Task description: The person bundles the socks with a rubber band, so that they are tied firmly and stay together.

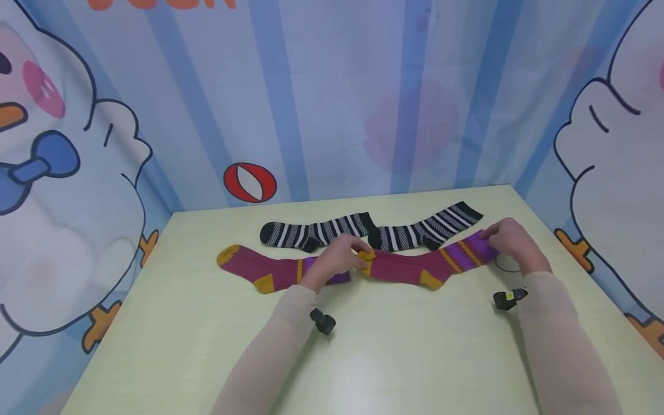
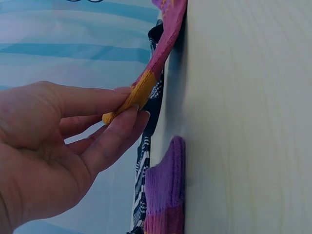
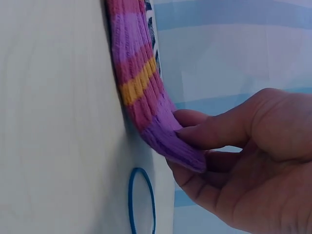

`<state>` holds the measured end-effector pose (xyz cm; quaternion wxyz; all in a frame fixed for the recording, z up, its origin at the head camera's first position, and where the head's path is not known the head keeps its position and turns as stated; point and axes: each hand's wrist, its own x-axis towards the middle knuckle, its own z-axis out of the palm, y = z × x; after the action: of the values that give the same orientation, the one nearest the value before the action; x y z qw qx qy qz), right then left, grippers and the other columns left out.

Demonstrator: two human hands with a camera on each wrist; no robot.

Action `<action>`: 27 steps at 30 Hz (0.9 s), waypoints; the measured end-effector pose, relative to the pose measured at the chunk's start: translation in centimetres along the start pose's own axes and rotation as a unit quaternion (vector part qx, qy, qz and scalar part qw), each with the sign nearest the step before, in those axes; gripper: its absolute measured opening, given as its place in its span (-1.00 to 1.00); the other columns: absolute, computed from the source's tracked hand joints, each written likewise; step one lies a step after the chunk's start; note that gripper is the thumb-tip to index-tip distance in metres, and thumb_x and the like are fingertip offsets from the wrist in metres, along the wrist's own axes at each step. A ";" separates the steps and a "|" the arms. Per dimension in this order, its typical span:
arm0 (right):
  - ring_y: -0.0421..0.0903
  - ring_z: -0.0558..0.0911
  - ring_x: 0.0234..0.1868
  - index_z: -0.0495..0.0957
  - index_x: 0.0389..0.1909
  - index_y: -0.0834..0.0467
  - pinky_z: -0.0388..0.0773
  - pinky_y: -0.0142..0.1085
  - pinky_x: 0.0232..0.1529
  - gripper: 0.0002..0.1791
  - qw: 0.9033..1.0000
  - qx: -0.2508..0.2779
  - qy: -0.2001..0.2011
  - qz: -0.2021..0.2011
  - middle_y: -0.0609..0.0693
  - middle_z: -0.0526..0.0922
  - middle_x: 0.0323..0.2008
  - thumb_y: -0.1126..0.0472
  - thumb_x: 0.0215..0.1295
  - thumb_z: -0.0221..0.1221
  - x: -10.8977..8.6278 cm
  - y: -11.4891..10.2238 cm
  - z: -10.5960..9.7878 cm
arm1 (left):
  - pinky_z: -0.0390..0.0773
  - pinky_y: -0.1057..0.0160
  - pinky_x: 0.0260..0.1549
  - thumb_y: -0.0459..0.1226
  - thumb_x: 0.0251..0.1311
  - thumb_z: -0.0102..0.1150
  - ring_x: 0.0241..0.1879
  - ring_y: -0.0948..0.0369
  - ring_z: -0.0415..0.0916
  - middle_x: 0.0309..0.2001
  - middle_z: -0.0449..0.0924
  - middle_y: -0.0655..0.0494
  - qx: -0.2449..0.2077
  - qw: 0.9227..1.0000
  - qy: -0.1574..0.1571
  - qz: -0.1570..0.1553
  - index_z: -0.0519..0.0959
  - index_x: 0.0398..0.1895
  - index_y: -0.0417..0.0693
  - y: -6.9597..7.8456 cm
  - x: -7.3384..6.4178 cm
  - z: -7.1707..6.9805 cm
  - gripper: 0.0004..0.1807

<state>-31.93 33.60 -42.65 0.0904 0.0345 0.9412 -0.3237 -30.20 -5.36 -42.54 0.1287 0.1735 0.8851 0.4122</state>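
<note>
A maroon sock with mustard toe and heel and a purple striped cuff stretches between both hands. My left hand pinches its mustard toe between thumb and fingers, lifted off the table in the left wrist view. At the other end, my right hand grips the purple cuff, which bends up from the tabletop. Left of it lies a matching maroon sock, its purple cuff partly hidden behind my left hand in the head view.
Behind the maroon socks lie two black-and-white striped socks, a left one and a right one. A thin blue loop lies on the pale table near my right hand. A printed curtain stands along the back edge.
</note>
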 end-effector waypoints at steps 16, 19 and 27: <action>0.09 0.68 -0.16 0.53 0.08 0.54 0.63 -0.04 -0.12 -0.60 0.995 -0.008 -0.076 -0.065 0.48 0.56 0.03 0.34 0.32 0.20 -1.9 -1.9 -1.7 | 0.57 0.19 -0.12 -0.36 0.16 0.40 -0.07 0.14 0.55 0.00 0.62 0.07 -0.026 1.000 -0.010 0.004 0.70 0.04 -0.08 -0.5 -2.7 -3.0 -0.65; 0.01 0.69 -0.23 0.55 0.04 0.55 0.65 -0.07 -0.18 -0.61 0.993 -0.006 -0.091 -0.075 0.42 0.63 -0.06 0.33 0.31 0.23 -2.4 -2.7 -2.0 | 0.58 0.16 -0.10 -0.35 0.15 0.41 -0.06 0.14 0.55 0.00 0.63 0.08 -0.037 0.999 -0.014 -0.004 0.70 0.04 -0.07 -0.7 -3.5 -4.0 -0.65; -0.04 0.70 -0.29 0.57 0.01 0.55 0.66 -0.14 -0.27 -0.63 0.985 -0.037 -0.122 -0.120 0.29 0.70 -0.19 0.34 0.30 0.26 -3.4 -4.9 -1.9 | 0.57 0.13 -0.05 -0.34 0.15 0.41 -0.02 0.13 0.55 -0.01 0.65 0.09 -0.021 0.999 -0.031 -0.010 0.70 0.05 -0.06 -1.2 -5.1 -5.9 -0.64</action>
<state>-29.45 30.94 -37.55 0.1661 -0.1219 0.9317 -0.2991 -28.00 -12.24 -39.32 0.1639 0.1751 0.8736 0.4234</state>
